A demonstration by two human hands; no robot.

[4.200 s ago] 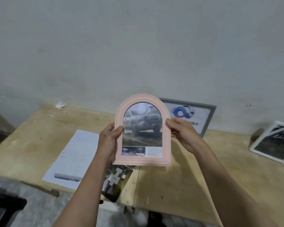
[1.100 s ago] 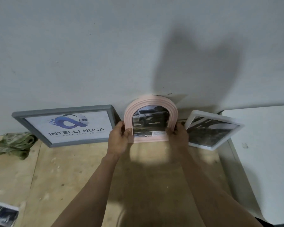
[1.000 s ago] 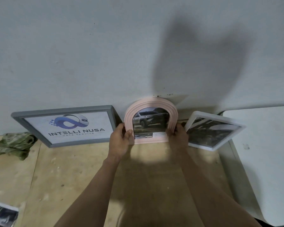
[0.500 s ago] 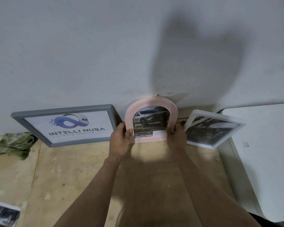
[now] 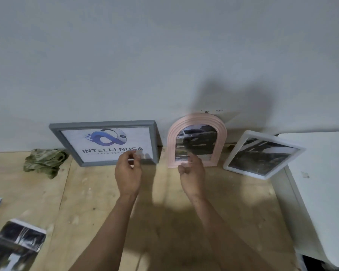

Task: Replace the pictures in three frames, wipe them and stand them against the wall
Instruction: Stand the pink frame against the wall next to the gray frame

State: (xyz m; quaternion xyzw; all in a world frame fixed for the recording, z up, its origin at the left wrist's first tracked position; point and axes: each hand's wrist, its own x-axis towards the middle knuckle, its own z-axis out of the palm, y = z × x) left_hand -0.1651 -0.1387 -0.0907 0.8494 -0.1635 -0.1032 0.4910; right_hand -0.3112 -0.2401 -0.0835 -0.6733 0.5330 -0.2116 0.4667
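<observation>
Pink frame [image 5: 197, 140] stands on counter [image 5: 98, 196], arched top leaning on wall [image 5: 164, 55], long axis upright, between grey frame [image 5: 106, 142] and white frame [image 5: 262, 154]. Right hand [image 5: 193, 176] just in front of its lower edge, fingers loose, holding nothing. Left hand [image 5: 128, 174] nearer grey frame, fingers loosely curled, empty. All three frames lean on wall; task looks near done. Cloth [image 5: 44, 160] left of grey frame.

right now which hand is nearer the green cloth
Left. The left hand hovers in front of the grey frame, the frame next to the green cloth. The right hand is farther off, in front of the pink arched frame.
</observation>
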